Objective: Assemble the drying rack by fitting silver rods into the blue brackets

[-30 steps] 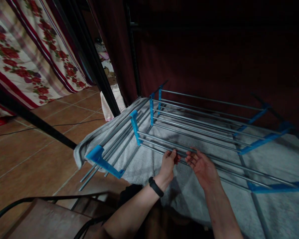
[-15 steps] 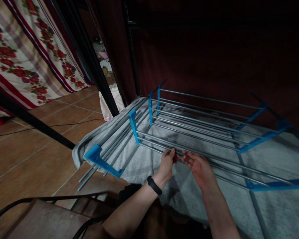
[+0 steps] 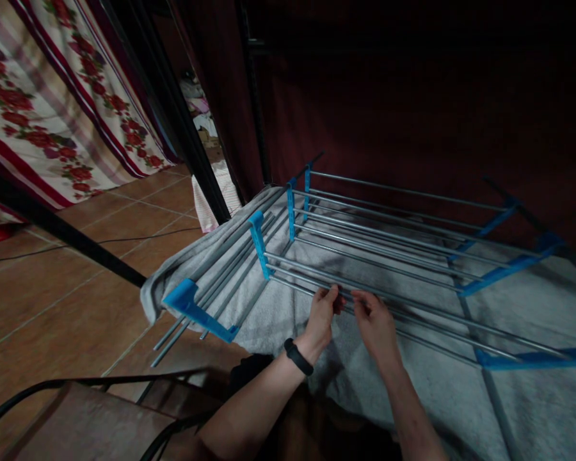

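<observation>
A rack of thin grey metal rods point(image 3: 413, 257) joined by blue plastic brackets point(image 3: 260, 243) lies across a grey towel-like cloth point(image 3: 345, 365). At the front group of rods, my left hand point(image 3: 322, 314), with a dark band on its wrist, is closed around a rod, thumb on top. Just right of it, my right hand point(image 3: 373, 320) has its fingers curled and pinched at the same rods. The fingertips partly hide the rods there. Left of the hands, a separate blue bracket point(image 3: 199, 315) rests by several loose rods point(image 3: 230, 262).
Black metal posts point(image 3: 192, 141) and a slanting black bar point(image 3: 62, 224) stand at the left. Behind the rack hangs a dark red cloth point(image 3: 388, 115). A flowered curtain point(image 3: 52, 115) reaches the tiled floor point(image 3: 77, 288). A chair-like seat point(image 3: 86, 426) is at lower left.
My right hand has turned slightly and its fingers have gone from loosely spread to curled together at the rods. My left hand stays in place.
</observation>
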A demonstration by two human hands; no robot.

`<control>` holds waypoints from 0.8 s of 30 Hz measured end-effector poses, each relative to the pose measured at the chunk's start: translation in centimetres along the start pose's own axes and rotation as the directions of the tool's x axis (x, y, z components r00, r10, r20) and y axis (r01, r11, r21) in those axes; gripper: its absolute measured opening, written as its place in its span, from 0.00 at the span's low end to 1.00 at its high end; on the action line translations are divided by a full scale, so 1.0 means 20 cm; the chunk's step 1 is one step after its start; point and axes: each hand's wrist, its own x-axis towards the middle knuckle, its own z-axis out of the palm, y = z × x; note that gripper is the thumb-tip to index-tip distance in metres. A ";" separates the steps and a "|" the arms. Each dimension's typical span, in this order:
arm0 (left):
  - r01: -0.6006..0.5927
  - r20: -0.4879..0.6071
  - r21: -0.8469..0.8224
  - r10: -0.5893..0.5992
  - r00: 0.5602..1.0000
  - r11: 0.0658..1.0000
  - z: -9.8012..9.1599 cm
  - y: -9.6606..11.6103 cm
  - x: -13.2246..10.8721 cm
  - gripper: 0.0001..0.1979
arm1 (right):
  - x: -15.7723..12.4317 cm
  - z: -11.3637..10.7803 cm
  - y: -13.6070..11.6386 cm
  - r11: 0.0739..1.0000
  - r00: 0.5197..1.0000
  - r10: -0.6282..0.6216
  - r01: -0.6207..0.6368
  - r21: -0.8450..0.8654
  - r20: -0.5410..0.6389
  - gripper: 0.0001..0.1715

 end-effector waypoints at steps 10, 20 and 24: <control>0.022 -0.062 -0.024 -0.023 0.998 0.999 -0.02 0.03 0.00 0.26 | -0.04 0.07 -0.05 0.814 0.963 -0.268 0.208 -0.541 -0.033 0.19; 0.011 -0.090 -0.058 -0.016 0.996 0.998 -0.04 0.03 0.03 0.25 | -0.05 0.13 -0.04 0.716 0.964 -0.268 0.201 -0.669 0.004 0.20; -0.041 -0.181 -0.067 0.029 0.983 0.997 -0.09 0.06 0.04 0.25 | -0.02 0.13 -0.03 0.731 0.967 -0.251 0.217 -0.646 0.041 0.20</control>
